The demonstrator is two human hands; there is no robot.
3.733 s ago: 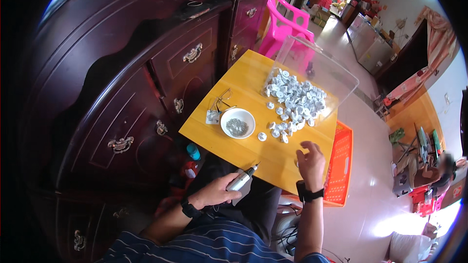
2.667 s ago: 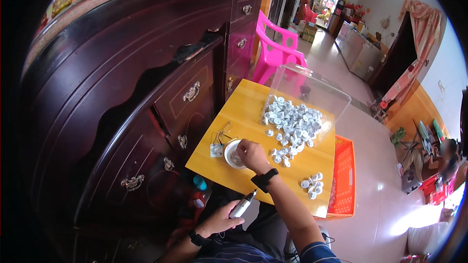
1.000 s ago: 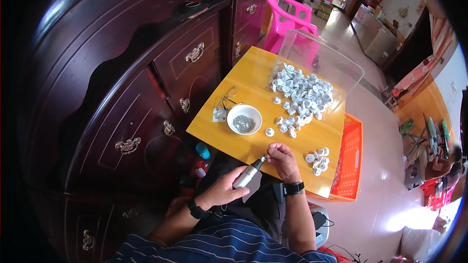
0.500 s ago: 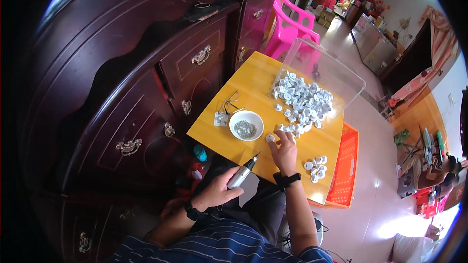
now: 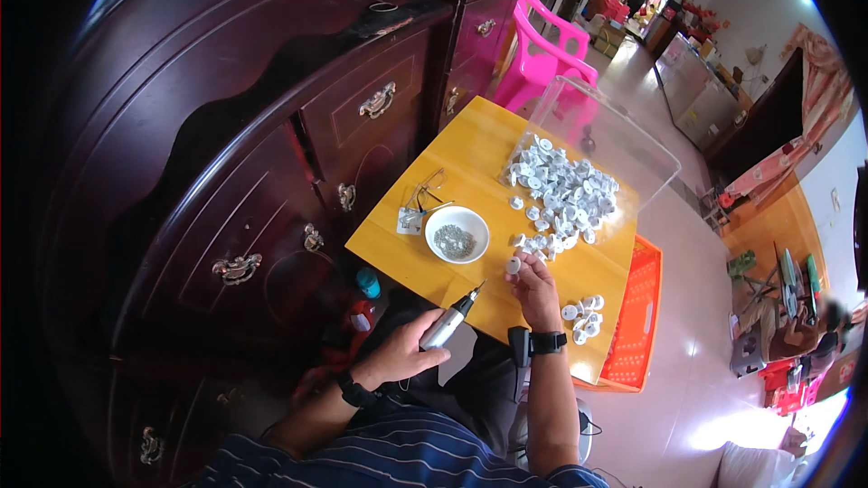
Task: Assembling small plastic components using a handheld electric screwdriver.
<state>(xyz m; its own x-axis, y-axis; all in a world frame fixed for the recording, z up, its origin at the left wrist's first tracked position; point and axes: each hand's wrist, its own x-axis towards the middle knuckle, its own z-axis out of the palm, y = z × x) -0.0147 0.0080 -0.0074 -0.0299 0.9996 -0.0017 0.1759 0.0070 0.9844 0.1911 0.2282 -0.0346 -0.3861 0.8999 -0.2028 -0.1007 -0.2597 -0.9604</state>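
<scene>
My left hand (image 5: 407,348) is wrapped round a silver and black electric screwdriver (image 5: 448,323), its thin bit pointing up and away over the near table edge. Between the fingertips of my right hand (image 5: 537,293) is a small round white plastic part (image 5: 514,266), held just above the table. A white bowl (image 5: 432,237) of small metal pieces, seemingly screws, stands left of that hand. Beyond it, a heap of similar white parts (image 5: 565,188) spills from a clear plastic bin (image 5: 624,117) lying on its side. A smaller group of white parts (image 5: 583,314) lies right of my right wrist.
Eyeglasses (image 5: 425,188) and a small clear packet (image 5: 410,220) lie left of the bowl on the yellow table (image 5: 398,262). Dark wooden drawers (image 5: 353,117) crowd the left side. An orange crate (image 5: 633,325) sits below the right edge, a pink chair (image 5: 542,50) behind.
My right hand has picked up a white part from the table beside the bowl and turned it up between the fingers, drawing slightly nearer. The left hand with the screwdriver stays nearly still.
</scene>
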